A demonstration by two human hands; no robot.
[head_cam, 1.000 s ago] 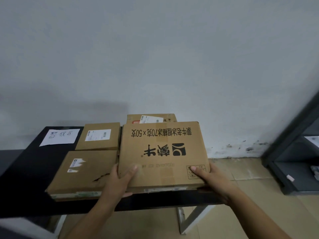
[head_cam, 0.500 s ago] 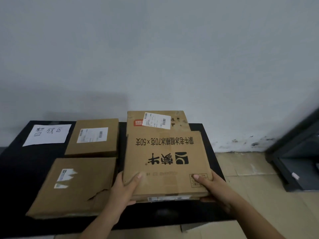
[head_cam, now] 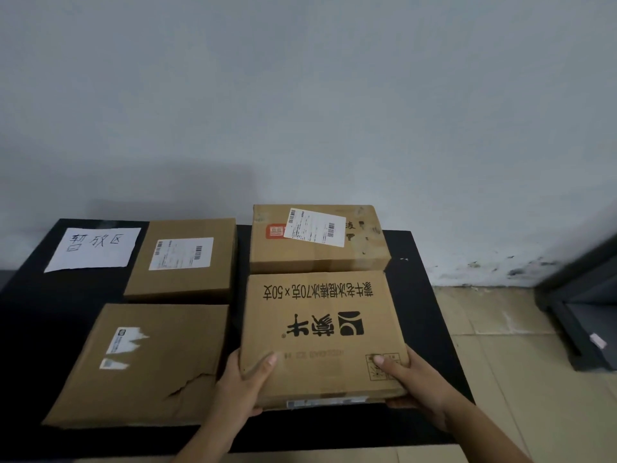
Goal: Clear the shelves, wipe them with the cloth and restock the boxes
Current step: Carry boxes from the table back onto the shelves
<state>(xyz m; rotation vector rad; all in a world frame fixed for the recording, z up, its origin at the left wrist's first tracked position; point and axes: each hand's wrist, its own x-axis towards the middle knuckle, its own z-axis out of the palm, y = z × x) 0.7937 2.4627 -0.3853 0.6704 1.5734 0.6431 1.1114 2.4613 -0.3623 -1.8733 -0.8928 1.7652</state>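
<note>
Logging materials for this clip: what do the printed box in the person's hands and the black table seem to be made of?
Printed box: brown cardboard, probably corrugated, with a matte finish; its dull brown face carries black ink print and its edges are worn. Table: a smooth black matte top, perhaps laminate or painted board; the look leaves it open.

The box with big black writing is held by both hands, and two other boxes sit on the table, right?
No, three: the head view shows the back-right box, back-left box and torn box on the black table. The left hand and right hand do hold the printed box.
</note>
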